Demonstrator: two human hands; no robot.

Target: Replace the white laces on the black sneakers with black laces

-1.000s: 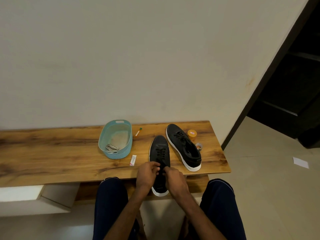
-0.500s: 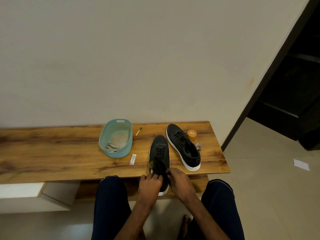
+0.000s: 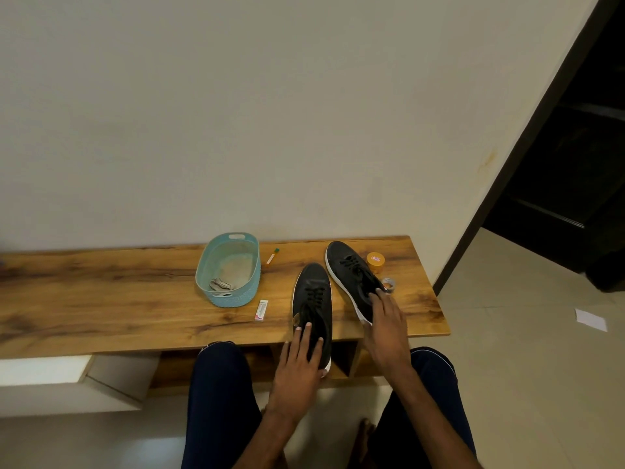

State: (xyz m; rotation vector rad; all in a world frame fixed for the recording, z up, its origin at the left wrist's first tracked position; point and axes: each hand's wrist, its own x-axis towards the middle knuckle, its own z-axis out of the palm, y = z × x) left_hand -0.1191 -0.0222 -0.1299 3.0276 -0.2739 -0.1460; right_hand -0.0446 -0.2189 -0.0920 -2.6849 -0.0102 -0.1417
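Two black sneakers with white soles and black laces lie on the wooden bench (image 3: 101,299). The nearer sneaker (image 3: 313,292) points away from me, its heel over the bench's front edge. My left hand (image 3: 301,363) lies flat on its heel end with fingers straight. The farther sneaker (image 3: 351,272) lies angled to the right. My right hand (image 3: 385,323) rests on its heel end, fingers extended over the opening. White laces (image 3: 220,286) lie bunched in a teal basket (image 3: 250,282).
A small white packet (image 3: 261,310) lies left of the near sneaker, and a small stick (image 3: 272,256) beside the basket. An orange jar (image 3: 376,261) and a tape roll (image 3: 389,284) sit right of the far sneaker. My knees are under the bench edge. A dark doorway opens at right.
Both hands left the near sneaker's laces. My left hand flattened on its heel, and my right hand moved right onto the far sneaker.
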